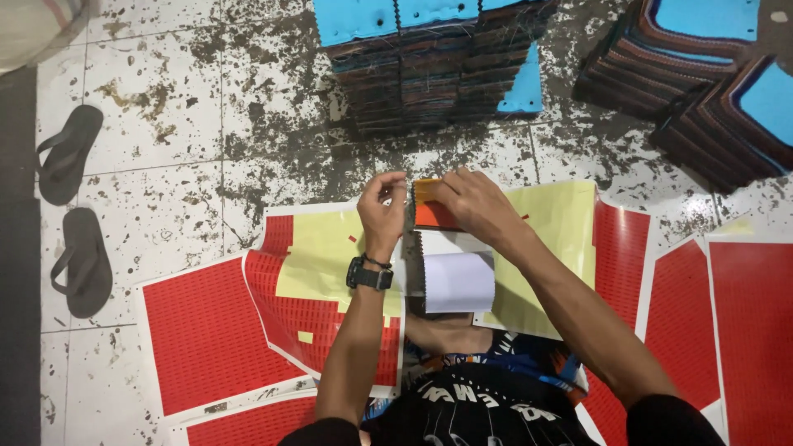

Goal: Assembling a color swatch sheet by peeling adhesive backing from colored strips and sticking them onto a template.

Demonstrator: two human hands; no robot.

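My left hand (382, 205), with a black watch on its wrist, pinches something small at its fingertips beside the left edge of a small orange-and-red card (428, 213); what it pinches is too small to tell. My right hand (472, 202) grips the top of that same card. Below the card hangs a white sheet with a jagged edge (458, 279). Under both hands lie red sticker sheets (206, 330) and yellow backing sheets (553, 223) spread on the floor.
Stacks of blue-topped, dark-edged pieces stand at the top middle (429, 58) and top right (702, 74). A pair of dark flip-flops (74, 215) lies at the left. The tiled floor (165, 99) is stained. More red sheets (743, 330) lie at the right.
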